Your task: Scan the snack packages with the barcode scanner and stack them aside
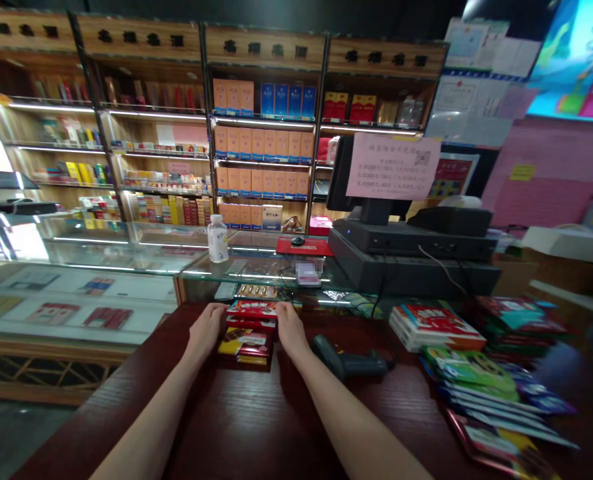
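Observation:
Both hands reach forward over the dark wooden counter. Between them is a small stack of red snack packs [251,309] with white lettering. My left hand [207,331] is closed against the left end of the stack, fingertips partly hidden. At the right end, my right hand [290,327] grips it in the same way. Just in front of that stack lie several flat chocolate packs [245,343] in red, brown and yellow, one on another. A dark handheld barcode scanner [351,360] rests on the counter to the right of my right hand, touching neither hand.
To the right lie white-and-red boxes [434,325], green snack bags [469,370] and other packets. A monitor on a cash drawer [406,270] stands behind them. A white bottle [217,240] is on the glass display case [201,270]. Stocked shelves [264,123] line the wall.

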{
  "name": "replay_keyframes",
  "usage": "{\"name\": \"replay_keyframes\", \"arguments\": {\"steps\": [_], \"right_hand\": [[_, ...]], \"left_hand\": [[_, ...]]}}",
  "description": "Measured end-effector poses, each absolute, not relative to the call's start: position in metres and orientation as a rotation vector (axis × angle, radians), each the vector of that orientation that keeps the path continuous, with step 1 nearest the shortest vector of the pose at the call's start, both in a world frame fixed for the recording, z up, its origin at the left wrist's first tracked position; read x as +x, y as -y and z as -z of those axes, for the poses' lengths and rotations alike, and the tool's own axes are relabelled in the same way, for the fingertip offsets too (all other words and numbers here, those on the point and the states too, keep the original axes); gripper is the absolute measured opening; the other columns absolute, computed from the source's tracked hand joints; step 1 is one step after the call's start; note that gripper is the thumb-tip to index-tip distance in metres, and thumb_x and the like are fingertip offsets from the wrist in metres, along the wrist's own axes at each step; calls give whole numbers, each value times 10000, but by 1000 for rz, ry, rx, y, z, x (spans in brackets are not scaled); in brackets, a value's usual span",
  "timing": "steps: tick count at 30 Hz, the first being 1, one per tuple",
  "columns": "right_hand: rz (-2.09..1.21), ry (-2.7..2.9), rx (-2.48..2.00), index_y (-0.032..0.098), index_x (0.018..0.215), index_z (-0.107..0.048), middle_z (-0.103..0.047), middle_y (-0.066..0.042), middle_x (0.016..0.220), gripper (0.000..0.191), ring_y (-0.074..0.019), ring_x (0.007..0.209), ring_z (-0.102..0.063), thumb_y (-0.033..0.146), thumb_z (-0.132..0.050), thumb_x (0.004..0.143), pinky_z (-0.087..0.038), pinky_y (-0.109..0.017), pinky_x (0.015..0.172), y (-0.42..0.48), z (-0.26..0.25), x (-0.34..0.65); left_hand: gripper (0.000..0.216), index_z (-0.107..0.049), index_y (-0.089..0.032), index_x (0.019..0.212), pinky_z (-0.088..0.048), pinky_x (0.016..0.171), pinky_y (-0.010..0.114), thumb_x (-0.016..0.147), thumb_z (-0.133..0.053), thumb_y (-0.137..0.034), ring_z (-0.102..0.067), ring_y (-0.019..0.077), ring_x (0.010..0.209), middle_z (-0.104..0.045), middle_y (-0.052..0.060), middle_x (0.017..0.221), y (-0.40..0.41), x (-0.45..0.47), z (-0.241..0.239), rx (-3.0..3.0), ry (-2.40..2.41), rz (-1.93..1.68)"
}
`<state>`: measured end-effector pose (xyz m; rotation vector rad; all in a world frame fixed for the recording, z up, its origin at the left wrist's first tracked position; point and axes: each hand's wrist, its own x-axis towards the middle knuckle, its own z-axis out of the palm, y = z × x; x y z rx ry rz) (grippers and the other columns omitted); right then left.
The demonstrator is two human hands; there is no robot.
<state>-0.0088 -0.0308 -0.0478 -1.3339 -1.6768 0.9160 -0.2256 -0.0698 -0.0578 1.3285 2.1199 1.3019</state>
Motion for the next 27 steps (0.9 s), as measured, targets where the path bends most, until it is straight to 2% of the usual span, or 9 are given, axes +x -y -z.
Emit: {"name": "replay_keyframes", "arguments": {"steps": [14,27], "right_hand": [[-963,1705,-1399,186,1231,-574,-666,-108,1263,391,-243,1192,-602,378,-306,1022,-406,-341,1007,32,52,-12],[-932,1700,-1360,182,1252,-571,-662,-122,1271,397,-252,1199,-601,386,-327,1014,-407,-356,1013,31,64,-14]], "left_hand": [[372,-682,-272,1016,-403,1055,387,892,-358,-407,-618,258,1171,-723,12,1164,65,-233,71,1376,-2102,-1245],[368,-671,-262,1054,-424,1003,383,913,-358,-395,-623,266,1159,-721,37,1163,66,-231,70,1351,-2146,-1168]]}}
